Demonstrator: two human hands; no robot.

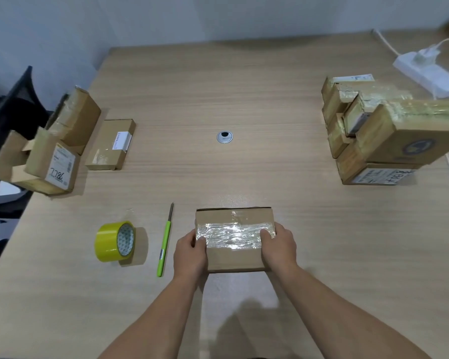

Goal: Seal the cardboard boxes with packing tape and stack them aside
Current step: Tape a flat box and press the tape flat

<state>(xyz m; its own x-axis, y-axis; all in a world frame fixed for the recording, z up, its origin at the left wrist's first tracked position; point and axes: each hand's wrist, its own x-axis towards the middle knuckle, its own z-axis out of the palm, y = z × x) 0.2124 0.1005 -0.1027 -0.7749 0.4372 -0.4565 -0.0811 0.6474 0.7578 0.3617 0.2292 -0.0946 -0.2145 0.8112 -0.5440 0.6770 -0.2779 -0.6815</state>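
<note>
Both forearms reach in from the near edge, and between them sits the cardboard box (233, 257), flat on the bench (244, 99). The left grip (191, 251) clasps its left end and the right grip (279, 248) its right end, fingers curled over the sides and thumbs lying on the shiny tape strip (235, 235) that crosses the lid.

I'd say the taping of this one is finished or nearly so, with the thumbs pressing the strip ends down. The next move looks like a two-handed lift and carry. That calls for a firm, level hold and a square landing on the pile.

Just outside the left grip lies a green cutter (164, 244), and beyond it the yellow tape roll (114, 240) stands on edge; neither is touched.

Far out past the right grip rises a stack of taped boxes (389, 141), already several high and a bit uneven, so it could tip. Well off past the left grip sits a loose cluster of boxes (62, 151) with a flat box (112, 143) beside it, probably waiting their turn.

Every box I can see is closed over, so I can't tell what any of them holds.
</note>
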